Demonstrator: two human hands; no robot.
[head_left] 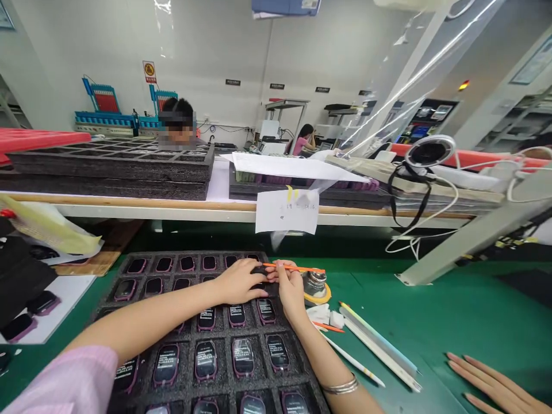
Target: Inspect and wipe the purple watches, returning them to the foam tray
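Observation:
A black foam tray (142, 276) with several smartwatch bodies (242, 356) in its pockets lies on the green mat in front of me. My left hand (239, 282) lies on the tray's far right part, fingers curled on a dark watch (260, 270). My right hand (290, 287) meets it there, pinching a thin orange stick (302, 268) that points right. Both hands touch over the same pocket.
A small metal pot on a yellow tape ring (317, 283), white pads (323, 315) and long sticks (379, 351) lie right of the tray. Another person's hand (491, 382) rests at bottom right. A shelf (172, 207) with stacked foam trays stands behind; people sit beyond.

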